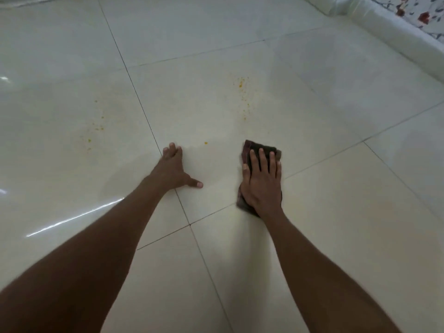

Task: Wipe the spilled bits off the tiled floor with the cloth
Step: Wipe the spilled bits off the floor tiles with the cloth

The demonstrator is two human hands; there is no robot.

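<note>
Plainly the cloth (262, 150) is soft, light and limp, a dark folded pad right of centre, lying flat on the floor (336, 224); it should slide easily over the glossy tile, and pressing from above with a flat palm looks the best hold, not a pinch. The right hand (263, 181) lies spread on top of it, fingers straight, pressing it down. The left hand (174, 168) is braced on bare tile at centre, fingers splayed, gripping nothing. Orange bits (242, 92) scatter above the cloth, a single crumb (206, 143) sits between the hands, and fainter specks (96, 131) lie at left. A wet-looking sheen surrounds the left hand, so slipping seems possible. A pale edge (389, 27) with patterned fabric crosses the upper right, well apart from the spill; nothing blocks the wipe.
</note>
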